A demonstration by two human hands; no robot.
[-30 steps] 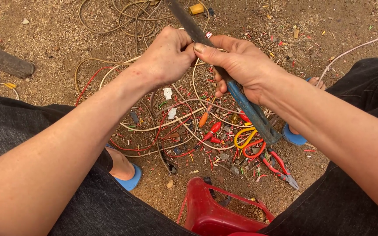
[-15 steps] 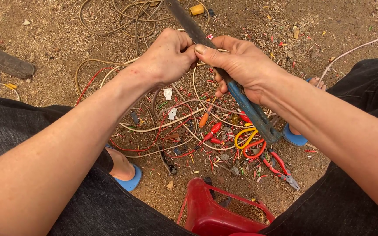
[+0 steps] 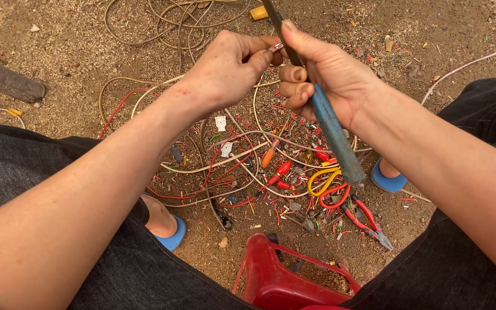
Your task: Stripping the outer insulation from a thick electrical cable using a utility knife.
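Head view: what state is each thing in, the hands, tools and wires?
Left hand: closed, pinching a wire end.
Right hand: gripping the blue-handled tool.
Blue-handled tool: held tilted, blade against the wire end.
Wires: tangled loose on the dirt.
Scissors: lying on the ground, blades hidden.
Red pliers: lying on the ground, jaws shut.
Red stool: upright between the knees.

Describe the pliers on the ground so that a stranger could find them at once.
Start at the red stool between the knees, then look up and right to the dirt below the right hand. The pliers lie there, past the yellow and red scissors. Only they have thin red handles and a grey metal tip.
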